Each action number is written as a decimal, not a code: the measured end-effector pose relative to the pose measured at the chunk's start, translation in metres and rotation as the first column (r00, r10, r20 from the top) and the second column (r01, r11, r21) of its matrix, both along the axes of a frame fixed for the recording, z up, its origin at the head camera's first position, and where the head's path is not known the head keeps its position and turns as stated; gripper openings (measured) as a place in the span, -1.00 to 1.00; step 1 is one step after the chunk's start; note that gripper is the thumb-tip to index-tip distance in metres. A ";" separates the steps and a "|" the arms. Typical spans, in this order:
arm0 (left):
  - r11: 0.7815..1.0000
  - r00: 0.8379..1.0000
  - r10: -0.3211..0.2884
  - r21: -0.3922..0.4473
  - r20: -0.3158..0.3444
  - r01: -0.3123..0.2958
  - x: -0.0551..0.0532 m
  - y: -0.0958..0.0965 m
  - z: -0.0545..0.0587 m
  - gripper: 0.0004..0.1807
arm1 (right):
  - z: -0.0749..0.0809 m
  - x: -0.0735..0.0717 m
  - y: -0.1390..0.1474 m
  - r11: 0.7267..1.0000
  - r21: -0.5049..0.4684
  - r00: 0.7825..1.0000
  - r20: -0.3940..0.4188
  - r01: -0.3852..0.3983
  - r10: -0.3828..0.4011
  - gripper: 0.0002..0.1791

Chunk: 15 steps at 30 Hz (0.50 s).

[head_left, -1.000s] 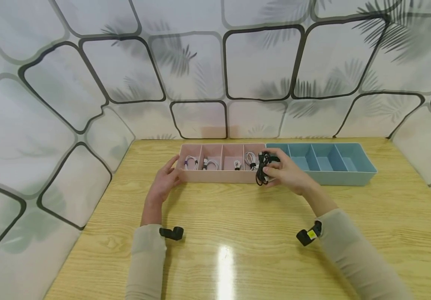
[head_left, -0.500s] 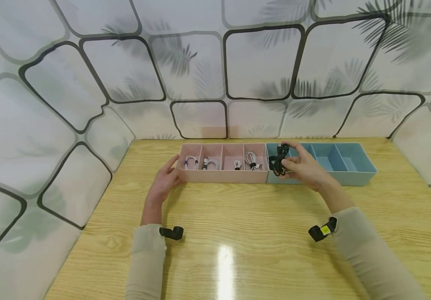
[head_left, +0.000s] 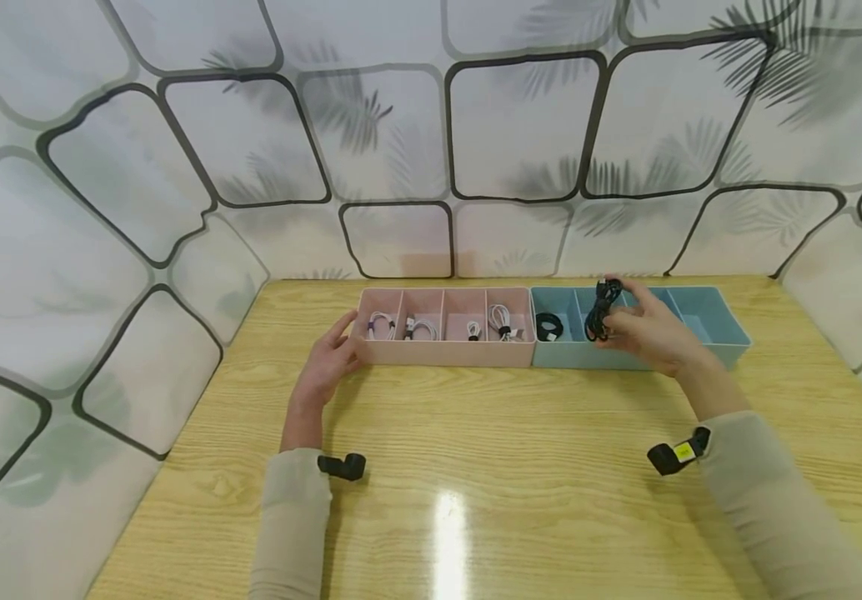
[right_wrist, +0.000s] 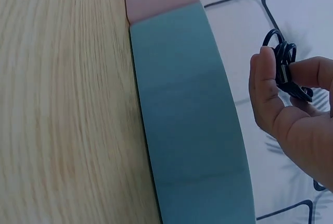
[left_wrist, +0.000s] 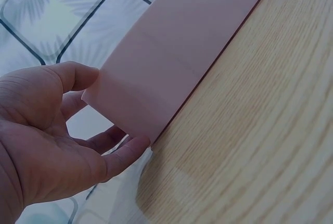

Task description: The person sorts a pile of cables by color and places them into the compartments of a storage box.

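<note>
In the head view my right hand (head_left: 652, 333) pinches a bundled black cable (head_left: 602, 310) between thumb and fingers, above the blue compartment box (head_left: 701, 357). A metal plug end shows on the black cable (right_wrist: 284, 73) in the right wrist view. Another coiled black cable (head_left: 548, 327) lies in the blue box's leftmost compartment. My left hand (head_left: 326, 358) holds the left end of the pink compartment box (head_left: 446, 353); in the left wrist view its thumb and fingers (left_wrist: 78, 75) touch the end's corners. White coiled cables (head_left: 501, 321) lie in the pink box's compartments.
The two boxes stand end to end along the back of the wooden table (head_left: 431, 450). Behind them rises a patterned curtain-like wall (head_left: 521, 125). Dark cameras (head_left: 344, 467) are strapped at both sleeves.
My right hand has moved right with the black cable, from over the pink box's right end to over the blue box. One coiled black cable now lies in the leftmost blue compartment. My left hand stays.
</note>
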<state>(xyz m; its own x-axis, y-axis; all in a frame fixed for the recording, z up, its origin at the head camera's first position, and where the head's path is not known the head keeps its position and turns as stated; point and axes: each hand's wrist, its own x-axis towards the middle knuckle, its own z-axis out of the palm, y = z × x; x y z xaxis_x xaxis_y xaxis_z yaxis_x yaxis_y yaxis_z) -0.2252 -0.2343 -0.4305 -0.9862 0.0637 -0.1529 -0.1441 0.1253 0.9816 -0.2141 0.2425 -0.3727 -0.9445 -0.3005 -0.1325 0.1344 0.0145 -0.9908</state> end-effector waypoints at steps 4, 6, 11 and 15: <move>1.000 1.000 0.002 0.013 0.009 -0.002 0.001 0.000 0.000 -0.39 | 0.001 -0.003 0.015 1.000 -0.015 1.000 -0.002 0.013 -0.013 -0.08; 1.000 1.000 0.003 0.022 0.013 -0.003 0.001 0.000 -0.001 -0.39 | 0.002 -0.004 0.021 0.999 -0.019 1.000 0.003 0.027 -0.027 -0.07; 1.000 1.000 -0.002 0.027 0.010 0.002 0.000 0.000 -0.001 -0.39 | 0.001 -0.005 0.032 0.995 -0.056 0.996 0.049 0.079 -0.076 0.03; 1.000 1.000 -0.002 0.014 0.009 0.001 0.000 0.000 0.000 -0.38 | -0.001 -0.006 0.037 0.993 0.024 0.991 0.068 0.117 -0.118 0.03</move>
